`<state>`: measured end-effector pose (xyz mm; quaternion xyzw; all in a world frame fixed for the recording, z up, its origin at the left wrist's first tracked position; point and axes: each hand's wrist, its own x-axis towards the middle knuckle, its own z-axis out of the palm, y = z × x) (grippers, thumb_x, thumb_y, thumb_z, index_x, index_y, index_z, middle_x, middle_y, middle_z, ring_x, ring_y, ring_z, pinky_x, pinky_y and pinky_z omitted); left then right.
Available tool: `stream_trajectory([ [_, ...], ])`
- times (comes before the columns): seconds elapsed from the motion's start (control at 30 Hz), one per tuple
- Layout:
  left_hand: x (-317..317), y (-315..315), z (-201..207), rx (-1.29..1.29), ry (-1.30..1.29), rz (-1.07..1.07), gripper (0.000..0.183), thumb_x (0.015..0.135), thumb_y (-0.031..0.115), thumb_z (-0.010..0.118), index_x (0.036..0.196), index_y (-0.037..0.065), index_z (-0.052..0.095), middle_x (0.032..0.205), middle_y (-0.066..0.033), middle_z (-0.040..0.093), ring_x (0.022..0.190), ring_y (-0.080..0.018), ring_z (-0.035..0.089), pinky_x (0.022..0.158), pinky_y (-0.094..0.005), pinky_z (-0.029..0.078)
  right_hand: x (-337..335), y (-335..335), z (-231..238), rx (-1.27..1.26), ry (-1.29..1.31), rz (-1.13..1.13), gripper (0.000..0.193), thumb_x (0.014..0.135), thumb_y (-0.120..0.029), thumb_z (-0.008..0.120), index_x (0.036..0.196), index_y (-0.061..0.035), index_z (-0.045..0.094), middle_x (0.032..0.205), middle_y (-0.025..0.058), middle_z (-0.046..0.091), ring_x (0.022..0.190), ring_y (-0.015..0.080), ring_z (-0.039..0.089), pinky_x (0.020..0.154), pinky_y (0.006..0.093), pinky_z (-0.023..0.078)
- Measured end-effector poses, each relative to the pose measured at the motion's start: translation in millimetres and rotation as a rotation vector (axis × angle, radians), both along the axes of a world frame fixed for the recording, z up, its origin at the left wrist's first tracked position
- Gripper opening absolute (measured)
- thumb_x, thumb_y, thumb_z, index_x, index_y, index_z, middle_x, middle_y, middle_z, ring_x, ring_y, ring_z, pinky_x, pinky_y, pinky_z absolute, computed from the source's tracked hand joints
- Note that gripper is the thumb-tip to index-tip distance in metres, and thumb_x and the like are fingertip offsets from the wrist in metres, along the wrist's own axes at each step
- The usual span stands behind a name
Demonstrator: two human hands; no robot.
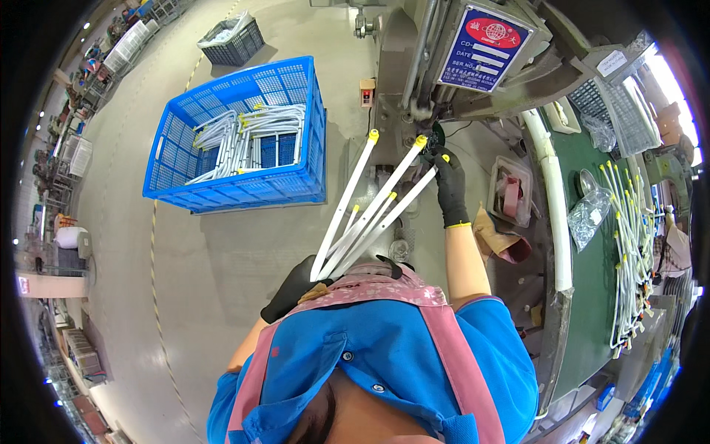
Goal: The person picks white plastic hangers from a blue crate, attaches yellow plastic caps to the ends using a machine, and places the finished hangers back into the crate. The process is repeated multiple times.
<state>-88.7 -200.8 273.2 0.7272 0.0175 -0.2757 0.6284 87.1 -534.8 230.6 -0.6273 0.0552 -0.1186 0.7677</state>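
Observation:
Several bent white tubes (403, 172) with yellow end caps lean from my lap up toward a machine (403, 111). My left hand (290, 288), in a black glove, is closed around their lower, bent ends against my apron; its fingers are partly hidden. At the machine's working point my right hand (451, 189), in a black glove with a yellow cuff, is closed at the capped upper end of one tube. Its fingertips are partly hidden behind the caps. Another tube end rests a little left of that hand, close to the dark tooling (436, 135).
A blue plastic crate (251, 185) of similar tubes stands on the floor at left, with a dark basket (233, 46) behind it. At right, a green-topped bench (584, 311) carries more tubes (629, 251) and a plastic bag (589, 214). A bin (510, 191) sits below the bench.

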Motion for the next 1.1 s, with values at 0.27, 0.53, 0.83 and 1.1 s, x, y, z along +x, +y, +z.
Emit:
stream_trajectory([
  [0.27, 6, 5, 46, 0.026, 0.001, -0.017, 0.040, 0.079, 0.011, 0.063, 0.115, -0.003, 0.052, 0.102, -0.0106, 0.060, 0.092, -0.0151, 0.056, 0.084, -0.0278, 0.045, 12, -8, 32, -0.545, 0.060, -0.088, 0.036, 0.086, -0.028, 0.058, 0.109, -0.0007, 0.063, 0.089, 0.0116, 0.067, 0.081, 0.0194, 0.062, 0.073, 0.0329, 0.047],
  [0.53, 2, 18, 69, 0.079, -0.024, -0.006, 0.042, 0.079, 0.012, 0.062, 0.116, -0.004, 0.049, 0.101, -0.0123, 0.060, 0.090, -0.0165, 0.057, 0.081, -0.0286, 0.046, 14, 15, 66, -0.494, -0.103, -0.005, 0.032, 0.088, -0.020, 0.059, 0.111, 0.0010, 0.064, 0.086, 0.0014, 0.065, 0.075, 0.0072, 0.054, 0.068, 0.0225, 0.044],
  [0.83, 8, 15, 20, -0.055, 0.004, -0.005, 0.035, 0.085, 0.011, 0.062, 0.113, -0.004, 0.048, 0.096, -0.0098, 0.060, 0.082, -0.0150, 0.060, 0.072, -0.0283, 0.049, 24, 31, 68, -0.381, -0.101, -0.019, 0.033, 0.086, -0.022, 0.061, 0.111, 0.0000, 0.064, 0.087, 0.0048, 0.066, 0.079, 0.0094, 0.056, 0.071, 0.0236, 0.045],
  [1.1, 10, 18, 11, -0.128, 0.046, 0.004, 0.032, 0.086, 0.011, 0.062, 0.112, -0.002, 0.048, 0.096, -0.0089, 0.060, 0.083, -0.0148, 0.059, 0.073, -0.0283, 0.049, 24, 25, 66, -0.437, -0.094, -0.004, 0.033, 0.084, -0.023, 0.063, 0.107, 0.0004, 0.065, 0.084, 0.0045, 0.065, 0.075, 0.0095, 0.055, 0.068, 0.0253, 0.045],
])
